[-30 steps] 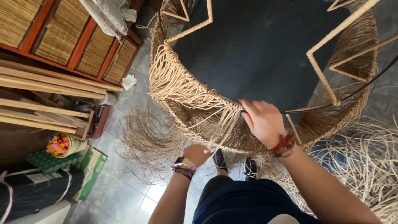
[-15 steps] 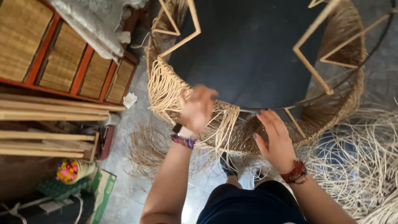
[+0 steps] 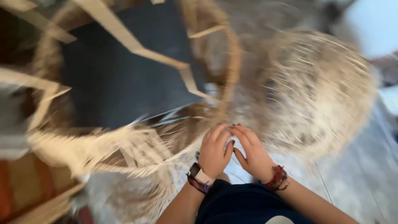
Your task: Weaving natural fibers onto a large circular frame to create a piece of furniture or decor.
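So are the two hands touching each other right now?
Touching, it seems. The head view, though blurred, shows the left hand and right hand side by side at the woven rim, fingers meeting with no gap visible.

pretty blurry shot, but the basket rim [image 3: 226,74] looks like woven straw-coloured fibre, rough and matt; loose strands [image 3: 124,149] hang off it dry and frayed; the frame slats [image 3: 137,47] look like pale bare wood, smooth and unvarnished; the dark panel [image 3: 116,83] inside is flat matt; the left hand [image 3: 214,150] has a glossy watch, the right hand [image 3: 253,153] beaded cord bracelets; the floor [image 3: 356,182] looks smooth with a slight sheen
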